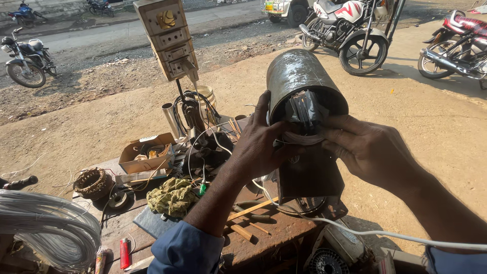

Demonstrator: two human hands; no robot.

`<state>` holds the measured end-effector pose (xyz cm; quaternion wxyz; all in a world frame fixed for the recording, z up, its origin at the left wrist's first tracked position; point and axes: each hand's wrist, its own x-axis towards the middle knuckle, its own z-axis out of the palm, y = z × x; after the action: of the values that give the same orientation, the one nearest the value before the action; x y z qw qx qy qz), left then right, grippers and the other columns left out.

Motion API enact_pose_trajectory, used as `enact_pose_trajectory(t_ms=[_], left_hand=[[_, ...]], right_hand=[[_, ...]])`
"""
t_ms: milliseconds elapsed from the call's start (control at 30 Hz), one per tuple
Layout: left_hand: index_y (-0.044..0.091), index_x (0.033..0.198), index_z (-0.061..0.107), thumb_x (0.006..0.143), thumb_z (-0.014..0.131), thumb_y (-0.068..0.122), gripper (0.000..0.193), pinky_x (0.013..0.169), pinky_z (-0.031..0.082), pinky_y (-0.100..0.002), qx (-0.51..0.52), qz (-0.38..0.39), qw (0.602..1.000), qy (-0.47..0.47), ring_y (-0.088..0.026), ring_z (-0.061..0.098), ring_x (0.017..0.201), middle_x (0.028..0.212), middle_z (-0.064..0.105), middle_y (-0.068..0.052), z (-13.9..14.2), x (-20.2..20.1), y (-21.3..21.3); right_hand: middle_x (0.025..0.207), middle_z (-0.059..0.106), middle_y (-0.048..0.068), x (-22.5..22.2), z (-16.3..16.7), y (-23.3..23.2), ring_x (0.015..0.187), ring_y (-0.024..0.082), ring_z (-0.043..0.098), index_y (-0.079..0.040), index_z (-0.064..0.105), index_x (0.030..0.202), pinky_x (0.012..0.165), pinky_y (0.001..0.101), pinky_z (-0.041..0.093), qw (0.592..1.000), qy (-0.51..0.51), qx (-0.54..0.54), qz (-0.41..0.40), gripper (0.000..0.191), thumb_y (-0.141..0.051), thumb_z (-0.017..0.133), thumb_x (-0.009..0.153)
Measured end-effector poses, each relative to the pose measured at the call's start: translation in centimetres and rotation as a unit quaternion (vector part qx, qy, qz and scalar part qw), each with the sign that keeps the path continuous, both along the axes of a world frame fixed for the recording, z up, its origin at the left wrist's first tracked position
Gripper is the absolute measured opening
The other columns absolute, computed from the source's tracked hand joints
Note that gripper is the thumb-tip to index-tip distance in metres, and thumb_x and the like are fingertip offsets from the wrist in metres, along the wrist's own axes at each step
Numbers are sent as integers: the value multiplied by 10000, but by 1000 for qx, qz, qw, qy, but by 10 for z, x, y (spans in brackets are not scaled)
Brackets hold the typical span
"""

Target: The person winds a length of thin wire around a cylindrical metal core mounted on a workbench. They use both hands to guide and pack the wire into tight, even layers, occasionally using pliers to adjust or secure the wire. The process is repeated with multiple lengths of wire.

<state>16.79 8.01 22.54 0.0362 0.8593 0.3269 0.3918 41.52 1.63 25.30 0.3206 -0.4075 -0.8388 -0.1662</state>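
Observation:
A grey metal cylinder (299,76), a motor stator housing, is held up in front of me with its open end towards me. Windings and slot paper (304,111) show inside the opening. My left hand (258,144) grips the left rim, fingers reaching into the bundle of white wire (303,138) at the mouth. My right hand (365,149) holds the right rim, fingers also on the white wire. A white cable (375,232) runs from below the cylinder off to the right.
A cluttered rusty workbench (264,238) below carries a cardboard box (144,152), a copper coil (92,182), a green rag (173,195), a red lighter (125,252) and wooden sticks (251,208). A switchboard on a post (170,38) stands behind. White wire coil (45,228) at left. Motorcycles (350,30) parked beyond.

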Motion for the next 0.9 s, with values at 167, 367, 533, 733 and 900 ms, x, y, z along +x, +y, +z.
enact_pose_trajectory(t_ms=[167,367,533,733,900], left_hand=[[175,1271,729,814,878,384,524,1092,482,-590,7,-23,1000,-4,-628,317,1442,1658,72,-347,-9,-3,5],[176,1178,776,807,887,300,406,1062,529,-549,-1,-22,999,-33,-609,324,1461,1679,79,-321,-15,-1,7],[161,1095,804,759,916,243,363,1083,548,-525,21,-14,997,-76,-578,354,1478,1685,124,-305,-23,7,5],[136,1085,798,761,933,205,358,1087,571,-501,58,-21,994,-95,-564,388,1479,1678,150,-293,-27,8,5],[116,1096,773,820,873,108,293,945,616,-385,-18,-38,989,-143,-455,607,1352,1705,148,-293,-35,10,0]], right_hand=[[1226,727,66,-3,-9,4,804,261,764,-99,755,1121,705,375,619,997,28,-65,-23,366,-264,821,801],[1168,735,52,-12,-21,11,864,260,765,-101,748,1078,725,361,621,998,63,-10,-1,375,-172,842,722],[1078,740,-10,-15,-29,15,804,233,749,-157,771,1002,672,359,595,996,78,13,-29,299,-160,859,717],[1091,743,-11,-17,-23,16,706,225,733,-152,784,934,566,352,573,996,63,-13,-65,261,-190,882,696],[1124,749,-1,-23,-21,13,677,203,724,-125,779,926,536,333,559,996,42,10,-80,271,-141,867,670]])
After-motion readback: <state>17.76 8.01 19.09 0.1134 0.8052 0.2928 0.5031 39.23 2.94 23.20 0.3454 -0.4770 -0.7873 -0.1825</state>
